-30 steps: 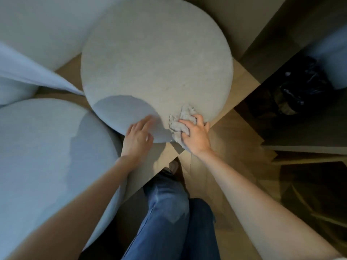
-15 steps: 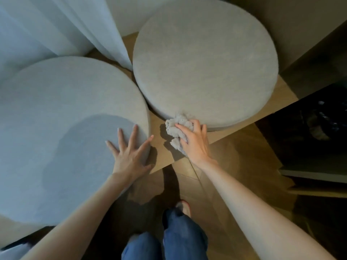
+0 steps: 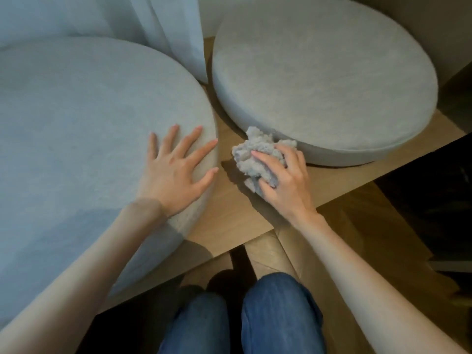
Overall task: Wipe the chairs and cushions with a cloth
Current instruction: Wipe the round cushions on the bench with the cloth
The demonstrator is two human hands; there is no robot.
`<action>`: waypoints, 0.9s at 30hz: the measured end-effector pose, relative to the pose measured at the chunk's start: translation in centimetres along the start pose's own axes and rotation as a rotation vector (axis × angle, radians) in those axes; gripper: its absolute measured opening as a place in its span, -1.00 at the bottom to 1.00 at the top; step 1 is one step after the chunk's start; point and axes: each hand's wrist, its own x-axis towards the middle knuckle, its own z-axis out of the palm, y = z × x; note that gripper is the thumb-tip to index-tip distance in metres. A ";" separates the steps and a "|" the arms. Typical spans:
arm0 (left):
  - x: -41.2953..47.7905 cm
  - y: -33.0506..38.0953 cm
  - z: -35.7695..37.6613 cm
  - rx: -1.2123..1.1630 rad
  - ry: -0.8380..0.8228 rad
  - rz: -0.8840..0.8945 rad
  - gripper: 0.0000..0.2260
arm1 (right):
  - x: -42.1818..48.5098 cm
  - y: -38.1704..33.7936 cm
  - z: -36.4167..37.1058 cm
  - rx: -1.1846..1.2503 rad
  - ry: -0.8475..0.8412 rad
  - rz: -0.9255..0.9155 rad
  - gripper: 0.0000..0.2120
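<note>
My left hand [image 3: 176, 172] lay flat, fingers spread and relaxed, on the near right edge of the large round pale grey fabric cushion [image 3: 89, 123] on the left. It held nothing, and I judge it was there to brace my weight and steady that cushion. My right hand [image 3: 283, 182] gripped the crumpled pale grey cloth [image 3: 255, 159], fingers curled over it, pressing it against the near left side wall of the second round grey fabric cushion [image 3: 319, 85] on the right, low by the light wooden platform [image 3: 229, 213], probably so the bunched cloth could work along that wall.

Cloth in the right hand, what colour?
Pale grey cloth, crumpled in the right hand; the head view shows it.
</note>
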 end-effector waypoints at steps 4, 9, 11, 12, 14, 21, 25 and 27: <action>0.4 -0.6 0.7 -0.131 0.164 0.004 -0.54 | 3.9 -1.0 4.4 -0.130 -0.124 0.029 -0.49; 0.9 -0.9 1.4 -0.144 0.240 0.034 -0.58 | 5.6 -1.5 7.0 -0.274 -0.144 0.018 -0.57; 0.9 -0.9 1.3 -0.141 0.232 0.040 -0.58 | 4.8 -1.6 6.8 -0.244 -0.152 0.038 -0.58; 0.8 -0.9 1.3 -0.136 0.234 0.049 -0.59 | 3.9 -1.9 6.5 -0.204 -0.144 0.043 -0.61; 0.7 -0.7 1.2 -0.122 0.240 0.065 -0.60 | 1.2 -2.7 6.1 -0.137 -0.135 0.022 -0.65; 0.3 -0.4 1.2 -0.089 0.268 0.124 -0.65 | -3.6 1.2 1.8 -0.219 -0.104 0.133 -0.61; 0.3 -0.2 1.1 -0.096 0.283 0.127 -0.68 | -3.3 4.3 -0.6 -0.322 -0.012 0.392 -0.63; 0.3 0.0 1.0 -0.088 0.284 0.125 -0.68 | -3.4 2.4 0.6 -0.330 -0.006 0.314 -0.64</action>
